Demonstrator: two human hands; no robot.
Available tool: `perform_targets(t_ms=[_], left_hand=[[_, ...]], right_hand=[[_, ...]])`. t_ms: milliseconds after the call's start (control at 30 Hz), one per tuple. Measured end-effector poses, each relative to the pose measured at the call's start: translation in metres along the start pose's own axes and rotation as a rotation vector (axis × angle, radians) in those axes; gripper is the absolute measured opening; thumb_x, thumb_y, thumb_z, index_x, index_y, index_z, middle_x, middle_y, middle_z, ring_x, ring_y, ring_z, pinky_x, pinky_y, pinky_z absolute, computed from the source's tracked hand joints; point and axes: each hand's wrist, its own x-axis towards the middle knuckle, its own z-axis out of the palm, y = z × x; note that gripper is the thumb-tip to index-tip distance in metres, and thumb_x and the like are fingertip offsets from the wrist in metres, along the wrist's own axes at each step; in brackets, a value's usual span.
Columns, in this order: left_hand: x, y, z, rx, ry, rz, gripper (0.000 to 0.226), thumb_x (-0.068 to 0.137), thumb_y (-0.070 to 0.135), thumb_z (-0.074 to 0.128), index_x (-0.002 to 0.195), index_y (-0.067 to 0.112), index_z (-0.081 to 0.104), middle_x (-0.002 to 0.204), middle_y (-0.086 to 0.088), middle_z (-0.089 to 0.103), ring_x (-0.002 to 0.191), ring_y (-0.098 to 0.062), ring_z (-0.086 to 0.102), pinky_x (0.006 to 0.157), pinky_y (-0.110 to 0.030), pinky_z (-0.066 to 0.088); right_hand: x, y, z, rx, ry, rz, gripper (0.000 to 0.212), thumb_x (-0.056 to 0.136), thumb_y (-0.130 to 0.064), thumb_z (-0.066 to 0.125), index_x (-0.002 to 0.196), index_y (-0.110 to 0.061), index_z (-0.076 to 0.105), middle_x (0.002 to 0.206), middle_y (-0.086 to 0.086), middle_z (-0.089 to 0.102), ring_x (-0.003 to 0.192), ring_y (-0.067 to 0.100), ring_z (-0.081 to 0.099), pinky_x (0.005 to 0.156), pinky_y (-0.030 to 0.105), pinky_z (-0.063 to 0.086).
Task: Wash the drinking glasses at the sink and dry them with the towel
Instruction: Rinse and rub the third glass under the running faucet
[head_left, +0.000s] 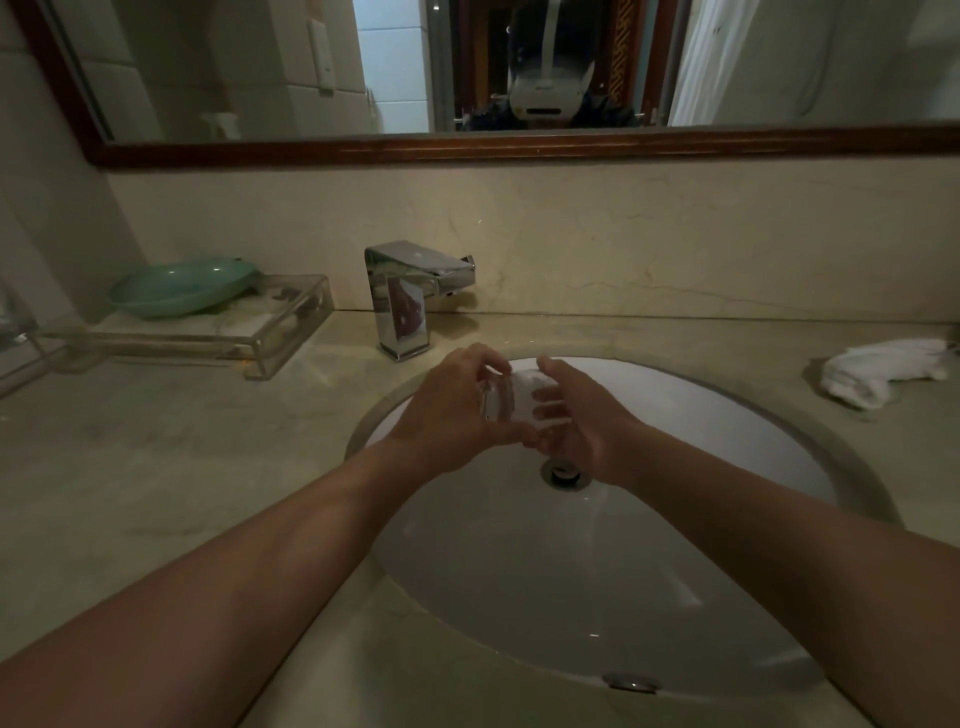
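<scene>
A clear drinking glass (511, 400) lies on its side in the air over the white sink basin (727, 415), a little in front of the chrome tap (410, 291). My left hand (452, 410) grips its base end with curled fingers. My right hand (571, 415) holds the open end, and its fingers show through the glass wall. No water stream is visible at the tap. A crumpled white towel (883, 371) lies on the counter at the far right.
A clear acrylic tray (280, 332) with a green dish (182, 286) on it stands left of the tap. The drain (563, 473) sits under my right wrist. A wood-framed mirror (519, 148) runs along the wall. Another glass object shows at the left edge.
</scene>
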Motion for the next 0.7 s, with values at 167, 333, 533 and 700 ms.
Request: perform_targets(t_ms=[167,333,533,700], left_hand=[[-0.003,-0.005,0.005,-0.092,-0.110,-0.132,0.070,0.061,0.029,0.099,0.120,0.025,0.063,0.106,0.008,0.067,0.088,-0.006,0.064,0.067,-0.006,0.045],[-0.005,-0.006,0.003,-0.389,-0.224,-0.269,0.058,0.063,0.011,0.094,0.115,0.024,0.070,0.096,-0.003,0.073,0.086,-0.019,0.074,0.065,-0.033,0.062],[0.001,-0.002,-0.004,-0.784,-0.196,-0.567,0.054,0.070,-0.014,0.085,0.116,0.008,0.066,0.106,-0.006,0.074,0.090,-0.021,0.075,0.075,-0.032,0.064],[0.003,-0.003,-0.007,-0.791,-0.082,-0.551,0.046,0.073,-0.014,0.082,0.107,0.012,0.065,0.104,-0.005,0.066,0.080,-0.017,0.069,0.076,-0.034,0.062]], right_hand=[[-0.012,0.003,0.010,-0.415,0.132,-0.534,0.047,0.081,-0.064,0.070,0.111,-0.029,0.067,0.105,-0.008,0.069,0.087,0.015,0.068,0.061,0.026,0.054],[-0.011,0.006,0.016,-0.563,0.143,-0.965,0.026,0.090,-0.041,0.072,0.109,-0.023,0.071,0.106,-0.009,0.065,0.098,0.006,0.063,0.077,0.020,0.052],[-0.010,-0.006,0.007,-0.347,0.062,-0.850,0.028,0.105,-0.017,0.050,0.127,-0.020,0.068,0.120,-0.002,0.063,0.093,0.016,0.065,0.057,0.026,0.055],[0.005,-0.034,0.021,-0.162,0.124,-0.609,0.032,0.103,-0.016,0.052,0.130,-0.028,0.065,0.123,-0.001,0.061,0.081,0.020,0.067,0.051,0.029,0.055]])
